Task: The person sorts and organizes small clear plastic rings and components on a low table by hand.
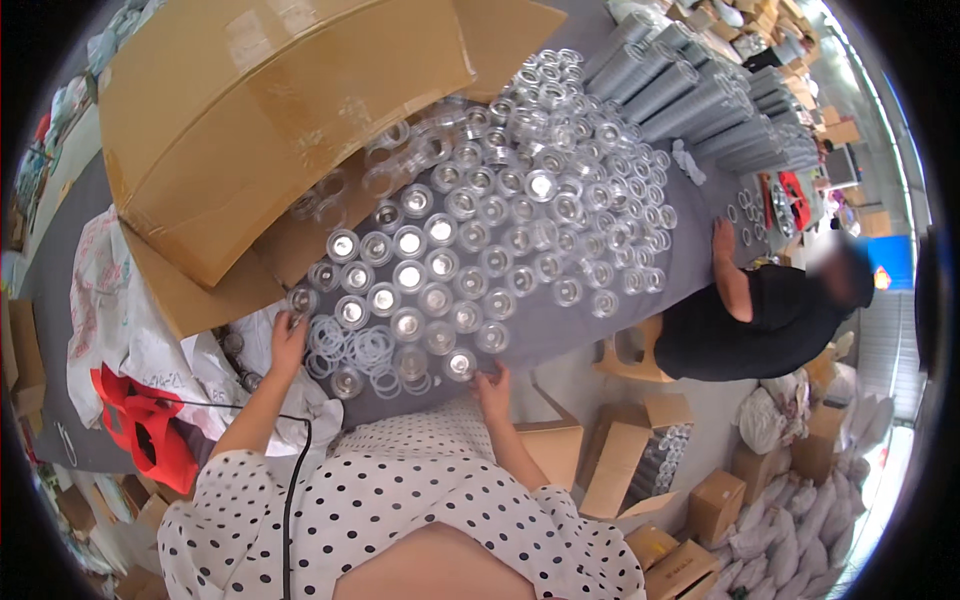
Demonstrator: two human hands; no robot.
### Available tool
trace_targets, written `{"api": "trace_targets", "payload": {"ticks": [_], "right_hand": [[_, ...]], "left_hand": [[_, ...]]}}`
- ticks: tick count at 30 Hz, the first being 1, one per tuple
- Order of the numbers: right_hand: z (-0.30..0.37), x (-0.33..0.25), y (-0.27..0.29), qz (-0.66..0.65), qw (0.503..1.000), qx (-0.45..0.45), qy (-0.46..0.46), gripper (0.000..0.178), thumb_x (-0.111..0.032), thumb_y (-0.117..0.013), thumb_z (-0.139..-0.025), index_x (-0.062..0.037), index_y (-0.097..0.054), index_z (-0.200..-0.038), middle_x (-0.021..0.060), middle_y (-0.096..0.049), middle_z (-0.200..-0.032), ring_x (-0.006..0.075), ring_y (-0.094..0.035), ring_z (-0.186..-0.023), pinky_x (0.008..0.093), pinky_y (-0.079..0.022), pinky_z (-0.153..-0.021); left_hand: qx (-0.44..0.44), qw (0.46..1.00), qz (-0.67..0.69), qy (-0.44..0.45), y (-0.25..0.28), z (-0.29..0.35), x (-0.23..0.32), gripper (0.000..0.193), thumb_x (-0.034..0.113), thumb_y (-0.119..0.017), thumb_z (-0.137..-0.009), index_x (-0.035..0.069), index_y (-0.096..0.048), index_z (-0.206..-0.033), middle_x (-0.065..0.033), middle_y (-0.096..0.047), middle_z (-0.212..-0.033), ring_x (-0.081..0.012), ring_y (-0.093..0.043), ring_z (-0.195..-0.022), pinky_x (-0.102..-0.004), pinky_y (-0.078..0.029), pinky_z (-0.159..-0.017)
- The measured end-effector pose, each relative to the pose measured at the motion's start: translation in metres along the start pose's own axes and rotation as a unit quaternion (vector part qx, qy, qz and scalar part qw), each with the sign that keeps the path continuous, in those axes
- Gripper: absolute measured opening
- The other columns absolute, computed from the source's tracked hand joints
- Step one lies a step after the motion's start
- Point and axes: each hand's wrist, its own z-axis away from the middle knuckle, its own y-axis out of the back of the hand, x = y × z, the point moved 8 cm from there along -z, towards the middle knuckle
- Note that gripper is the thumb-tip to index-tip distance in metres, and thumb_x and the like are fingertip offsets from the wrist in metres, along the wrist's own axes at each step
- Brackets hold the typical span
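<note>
**Clear round containers [410, 274] beside and beyond a white ring pile [352, 345]**

Right of the pile: your right hand [491, 392], fingers bent beside a near container [459, 364]; grip, cannot tell.
At the pile's left edge: your left hand [287, 343], fingertips at an edge container [302, 300]; closed hold, cannot tell.
Beyond the pile: crowded containers, then a large carton [290, 110].
Handling, advised: pinch side walls; lift clear of neighbours and loose rings.

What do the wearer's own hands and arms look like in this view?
Both the left hand and right hand are ungloved, the forearms bare. The sleeves are white with black dots. A black cable runs down near the left arm. Any rings are too small to tell.
</note>
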Motion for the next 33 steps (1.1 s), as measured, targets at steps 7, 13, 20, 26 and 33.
{"api": "trace_targets", "payload": {"ticks": [7,13,20,26,33], "right_hand": [[-0.010,-0.009,0.048,0.104,0.986,0.075,0.108,0.056,-0.014,-0.059,-0.076,-0.0037,-0.031,-0.123,0.0082,-0.056,-0.080,0.0129,-0.055,-0.061,0.0262,-0.045,-0.055],[-0.005,-0.025,0.047,0.103,0.990,0.078,0.056,0.054,-0.018,-0.058,-0.078,-0.0040,-0.032,-0.124,0.0109,-0.054,-0.091,0.0170,-0.055,-0.075,0.0288,-0.046,-0.063],[-0.024,-0.008,0.043,0.164,0.977,0.062,0.119,0.053,-0.015,-0.059,-0.077,-0.0042,-0.034,-0.123,0.0113,-0.054,-0.090,0.0158,-0.054,-0.069,0.0279,-0.046,-0.058],[-0.035,-0.027,0.042,0.296,0.942,-0.039,0.150,0.048,-0.006,-0.056,-0.071,-0.0008,-0.036,-0.114,0.0080,-0.048,-0.076,0.0122,-0.048,-0.060,0.0254,-0.042,-0.053],[-0.050,-0.059,0.059,0.411,0.876,-0.161,0.194,0.057,-0.013,-0.057,-0.070,0.0032,-0.031,-0.118,0.0186,-0.045,-0.104,0.0257,-0.046,-0.091,0.0352,-0.037,-0.081]], "left_hand": [[-0.103,0.925,-0.365,-0.003,0.055,0.024,-0.093,0.042,0.018,-0.064,-0.064,0.004,-0.053,-0.101,-0.0179,-0.053,-0.102,-0.0336,-0.050,-0.096,-0.0393,-0.041,-0.083],[-0.116,0.929,-0.343,-0.077,0.029,0.021,-0.017,0.026,0.018,-0.063,-0.065,0.005,-0.055,-0.086,-0.0122,-0.055,-0.091,-0.0299,-0.051,-0.087,-0.0405,-0.039,-0.077],[-0.012,0.970,-0.195,-0.144,0.088,0.024,0.040,0.018,0.015,-0.053,-0.077,0.001,-0.053,-0.067,-0.0153,-0.051,-0.067,-0.0320,-0.049,-0.066,-0.0393,-0.038,-0.062],[0.253,0.905,-0.302,-0.162,0.204,0.080,0.069,0.022,0.014,-0.060,-0.072,0.003,-0.056,-0.090,-0.0154,-0.054,-0.093,-0.0314,-0.051,-0.087,-0.0383,-0.040,-0.076],[0.449,0.780,-0.401,0.170,0.310,0.210,0.015,0.078,0.025,-0.067,-0.064,0.008,-0.027,-0.129,-0.0189,-0.021,-0.134,-0.0346,-0.023,-0.122,-0.0486,-0.020,-0.099]]}}
